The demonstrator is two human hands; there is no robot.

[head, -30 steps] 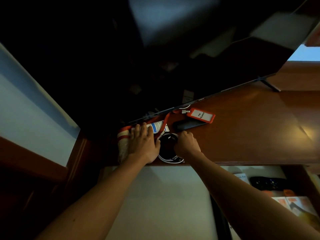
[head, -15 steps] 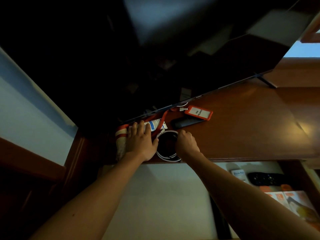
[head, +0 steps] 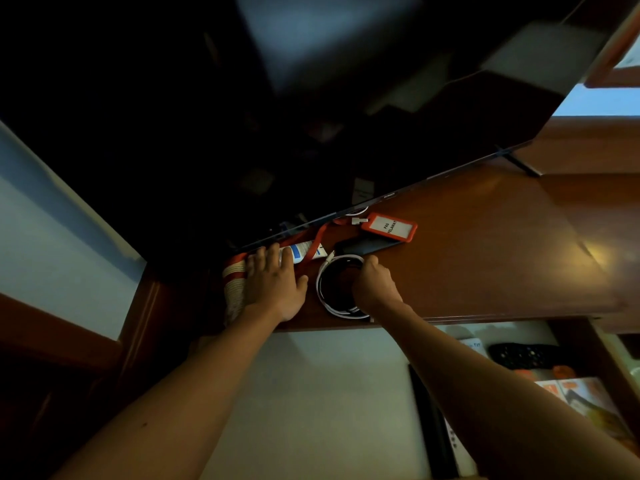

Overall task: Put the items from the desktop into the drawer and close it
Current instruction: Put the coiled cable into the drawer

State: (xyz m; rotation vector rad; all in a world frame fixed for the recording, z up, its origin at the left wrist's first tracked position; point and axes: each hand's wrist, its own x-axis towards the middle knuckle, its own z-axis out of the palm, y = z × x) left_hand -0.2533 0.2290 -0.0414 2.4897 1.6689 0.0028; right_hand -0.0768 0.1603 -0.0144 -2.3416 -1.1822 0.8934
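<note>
On the brown desktop [head: 485, 244], my left hand [head: 273, 285] lies flat with straight fingers over a red-and-cream woven item [head: 233, 289] and touches a white-and-blue tube [head: 303, 251]. My right hand [head: 374, 285] curls round the right side of a coiled white and black cable [head: 329, 289]. Behind lie a dark phone [head: 367, 245] and an orange badge holder [head: 389, 226] with a red lanyard [head: 317, 242]. The open drawer [head: 585, 344] shows at the lower right, below the desk edge.
A large dark TV screen [head: 311, 116] leans over the back of the desk, its stand foot [head: 519, 162] at the right. Inside the drawer lie a black remote [head: 523, 355], a white packet [head: 474, 344] and orange printed booklets [head: 585, 396]. The pale floor [head: 311, 393] lies below.
My right hand has closed more round the cable coil's right side. My left hand stays flat on the woven item. The view has shifted slightly.
</note>
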